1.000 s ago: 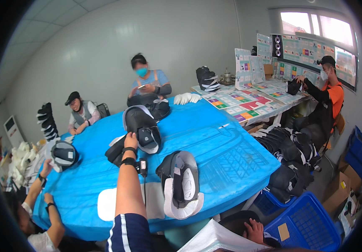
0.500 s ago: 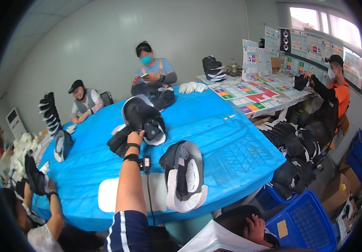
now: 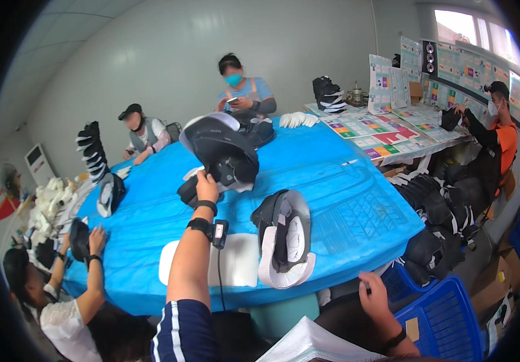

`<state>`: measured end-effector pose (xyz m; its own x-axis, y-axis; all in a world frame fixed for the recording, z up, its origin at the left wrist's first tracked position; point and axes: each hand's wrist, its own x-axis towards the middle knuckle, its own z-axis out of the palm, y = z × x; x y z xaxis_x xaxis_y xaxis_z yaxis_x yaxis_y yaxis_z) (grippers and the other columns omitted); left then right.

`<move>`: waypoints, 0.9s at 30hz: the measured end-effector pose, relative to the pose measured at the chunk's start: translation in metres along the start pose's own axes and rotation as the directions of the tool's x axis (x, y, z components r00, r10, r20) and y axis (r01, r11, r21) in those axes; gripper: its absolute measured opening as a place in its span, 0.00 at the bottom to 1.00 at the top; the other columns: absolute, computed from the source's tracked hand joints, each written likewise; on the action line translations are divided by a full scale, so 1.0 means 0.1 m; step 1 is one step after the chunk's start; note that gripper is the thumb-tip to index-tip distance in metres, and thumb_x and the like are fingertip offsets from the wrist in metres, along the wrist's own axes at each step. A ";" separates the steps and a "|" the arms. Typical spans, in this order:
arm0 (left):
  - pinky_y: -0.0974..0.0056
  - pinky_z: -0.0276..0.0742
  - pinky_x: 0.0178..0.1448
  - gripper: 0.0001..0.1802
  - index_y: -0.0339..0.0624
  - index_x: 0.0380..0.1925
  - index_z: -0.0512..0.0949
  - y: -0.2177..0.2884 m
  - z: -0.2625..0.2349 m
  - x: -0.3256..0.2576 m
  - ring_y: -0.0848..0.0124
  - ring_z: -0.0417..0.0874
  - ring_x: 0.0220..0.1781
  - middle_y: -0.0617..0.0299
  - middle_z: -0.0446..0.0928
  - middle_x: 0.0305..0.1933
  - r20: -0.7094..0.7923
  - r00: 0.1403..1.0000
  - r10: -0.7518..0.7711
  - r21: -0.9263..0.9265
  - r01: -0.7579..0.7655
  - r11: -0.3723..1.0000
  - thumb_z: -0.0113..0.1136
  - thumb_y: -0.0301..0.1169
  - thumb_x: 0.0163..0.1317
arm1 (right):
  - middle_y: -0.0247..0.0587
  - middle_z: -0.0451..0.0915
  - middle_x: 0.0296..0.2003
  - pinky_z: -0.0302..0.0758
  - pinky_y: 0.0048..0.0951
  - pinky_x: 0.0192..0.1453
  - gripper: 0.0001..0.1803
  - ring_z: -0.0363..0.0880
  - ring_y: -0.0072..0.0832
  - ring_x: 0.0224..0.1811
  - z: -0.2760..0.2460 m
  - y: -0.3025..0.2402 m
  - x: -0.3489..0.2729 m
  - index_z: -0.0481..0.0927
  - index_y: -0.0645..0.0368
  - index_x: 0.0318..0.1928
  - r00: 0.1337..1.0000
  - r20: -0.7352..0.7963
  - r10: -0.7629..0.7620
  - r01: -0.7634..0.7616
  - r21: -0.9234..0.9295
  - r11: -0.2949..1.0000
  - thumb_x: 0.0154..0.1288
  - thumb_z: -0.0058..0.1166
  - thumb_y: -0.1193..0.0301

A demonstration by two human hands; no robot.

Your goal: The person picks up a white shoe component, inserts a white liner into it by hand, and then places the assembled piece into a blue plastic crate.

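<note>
My left hand (image 3: 207, 187) reaches over the blue-covered table (image 3: 338, 211), its fingers closed on the edge of a black cap (image 3: 223, 151) with a curved, pale-edged brim. The cap is tilted up above the table; my fingertips are partly hidden. Another unfinished black cap (image 3: 275, 223), with grey-white lining and a white notched edge, lies nearer on the right. White flat pads (image 3: 242, 259) sit beneath my left forearm. My right hand (image 3: 374, 295) is raised near the table's front edge, fingers apart and holding nothing, above a dark lap and a white sheet (image 3: 314, 344).
A co-worker (image 3: 60, 301) at the left handles a black piece. Two people sit across the table; another (image 3: 501, 133) works at the right. Stacked caps (image 3: 91, 151) stand far left. Blue crates (image 3: 447, 320) and a heap of black caps (image 3: 429, 211) lie to the right.
The cap in my left hand has lifted and tilted upward. My right hand has come up off the dark thing at my lap. The left co-worker's hands have lowered to the table.
</note>
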<state>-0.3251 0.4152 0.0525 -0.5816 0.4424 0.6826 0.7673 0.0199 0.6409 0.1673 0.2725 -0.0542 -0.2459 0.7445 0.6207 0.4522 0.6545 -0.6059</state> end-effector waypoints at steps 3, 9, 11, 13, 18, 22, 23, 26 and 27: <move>0.61 0.67 0.46 0.11 0.36 0.40 0.65 0.00 -0.13 0.07 0.54 0.73 0.42 0.44 0.72 0.40 0.036 0.993 -0.112 -0.362 0.117 0.925 0.45 0.31 0.61 | 0.51 0.73 0.39 0.72 0.30 0.43 0.15 0.75 0.37 0.40 0.26 -0.12 0.51 0.70 0.66 0.46 0.989 0.111 0.099 -0.123 0.243 0.962 0.57 0.48 0.76; 0.68 0.70 0.48 0.13 0.41 0.45 0.63 0.33 -0.38 -0.19 0.70 0.72 0.43 0.59 0.70 0.42 0.439 0.897 -0.054 -0.789 0.413 0.455 0.46 0.30 0.62 | 0.48 0.75 0.35 0.75 0.27 0.38 0.21 0.77 0.29 0.34 0.98 0.13 1.19 0.67 0.71 0.50 0.716 0.582 0.386 -0.604 0.240 0.760 0.61 0.46 0.67; 0.68 0.71 0.48 0.18 0.40 0.47 0.61 0.58 -0.53 -0.36 0.70 0.73 0.44 0.58 0.71 0.42 0.481 0.876 -0.039 -0.823 0.466 0.325 0.51 0.25 0.57 | 0.47 0.75 0.34 0.75 0.26 0.35 0.22 0.77 0.27 0.32 1.12 0.22 1.20 0.67 0.70 0.50 0.692 0.610 0.386 -0.648 0.289 0.704 0.61 0.46 0.66; 0.67 0.71 0.49 0.20 0.40 0.50 0.59 0.69 -0.69 -0.47 0.69 0.73 0.46 0.58 0.70 0.45 0.535 0.844 -0.036 -0.781 0.511 0.360 0.51 0.24 0.57 | 0.47 0.75 0.34 0.76 0.25 0.31 0.22 0.77 0.25 0.30 1.19 0.20 1.19 0.67 0.70 0.50 0.661 0.649 0.378 -0.692 0.331 0.642 0.61 0.47 0.64; 0.65 0.70 0.52 0.24 0.43 0.54 0.57 0.73 -0.73 -0.66 0.67 0.72 0.50 0.57 0.69 0.50 0.606 0.795 -0.014 -0.729 0.562 0.390 0.49 0.23 0.57 | 0.39 0.75 0.26 0.73 0.22 0.23 0.18 0.73 0.22 0.20 1.24 0.05 1.30 0.72 0.67 0.42 0.639 0.658 0.398 -0.661 0.206 0.722 0.61 0.46 0.63; 0.64 0.68 0.54 0.24 0.45 0.57 0.57 0.80 -0.58 -0.75 0.67 0.70 0.53 0.60 0.69 0.53 0.667 0.744 0.039 -0.723 0.635 0.273 0.47 0.27 0.60 | 0.38 0.73 0.19 0.69 0.28 0.18 0.12 0.71 0.25 0.15 1.35 0.03 1.34 0.72 0.66 0.35 0.739 0.529 0.416 -0.508 0.032 0.861 0.59 0.46 0.67; 0.64 0.67 0.55 0.22 0.46 0.56 0.60 0.86 -0.56 -0.78 0.67 0.70 0.53 0.60 0.69 0.52 0.718 0.695 0.026 -0.689 0.706 0.164 0.46 0.31 0.61 | 0.41 0.74 0.23 0.69 0.30 0.24 0.11 0.73 0.27 0.21 1.37 0.04 1.35 0.71 0.65 0.36 0.782 0.504 0.366 -0.399 -0.047 0.916 0.58 0.46 0.69; 0.65 0.65 0.57 0.19 0.46 0.53 0.65 0.99 -0.52 -0.87 0.68 0.71 0.53 0.62 0.71 0.51 0.747 0.665 0.007 -0.660 0.740 0.128 0.42 0.39 0.64 | 0.44 0.74 0.29 0.69 0.28 0.32 0.12 0.73 0.28 0.30 1.36 0.02 1.22 0.69 0.64 0.40 0.865 0.317 0.389 -0.476 0.276 0.835 0.59 0.46 0.69; 0.65 0.66 0.56 0.19 0.45 0.53 0.65 0.98 -0.51 -0.88 0.68 0.71 0.52 0.62 0.71 0.51 0.752 0.659 0.028 -0.659 0.748 0.085 0.42 0.38 0.63 | 0.45 0.73 0.32 0.68 0.27 0.38 0.13 0.71 0.29 0.36 1.33 0.06 1.19 0.67 0.63 0.43 0.863 0.295 0.409 -0.489 0.290 0.823 0.60 0.45 0.69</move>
<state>-0.2120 0.3327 0.0730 -0.1590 0.9660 0.2040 -0.5472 -0.2582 0.7962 0.0262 0.3826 -0.0500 -0.2808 0.9493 0.1413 0.2441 0.2130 -0.9461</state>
